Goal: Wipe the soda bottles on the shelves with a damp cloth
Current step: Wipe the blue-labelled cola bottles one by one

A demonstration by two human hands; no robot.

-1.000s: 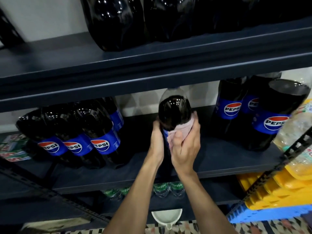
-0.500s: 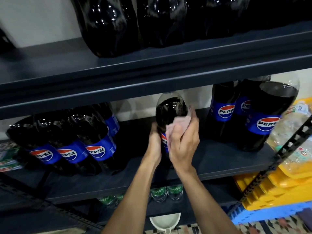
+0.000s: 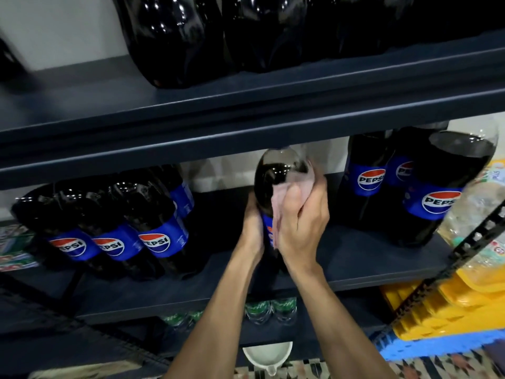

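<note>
A large dark Pepsi bottle [image 3: 276, 173] stands on the middle shelf [image 3: 341, 258] in front of me. My left hand [image 3: 252, 222] grips its left side at the blue label. My right hand [image 3: 300, 220] holds a pale pink cloth [image 3: 289, 192] pressed against the bottle's right side, just under its shoulder. Three Pepsi bottles [image 3: 153, 222] stand in a row at the left of the same shelf. Another group of Pepsi bottles [image 3: 437, 192] stands at the right.
The upper shelf [image 3: 246, 110] carries several big dark bottles [image 3: 175, 36]. Small green-labelled bottles [image 3: 270, 307] stand on the shelf below. Yellow and blue crates [image 3: 448, 321] and clear bottles [image 3: 481, 228] sit at the right, behind a perforated black post [image 3: 453, 261]. A white jug [image 3: 267, 356] stands on the floor.
My right hand has slid the cloth a little up the bottle's side. The left hand keeps its hold. The view has shifted slightly.
</note>
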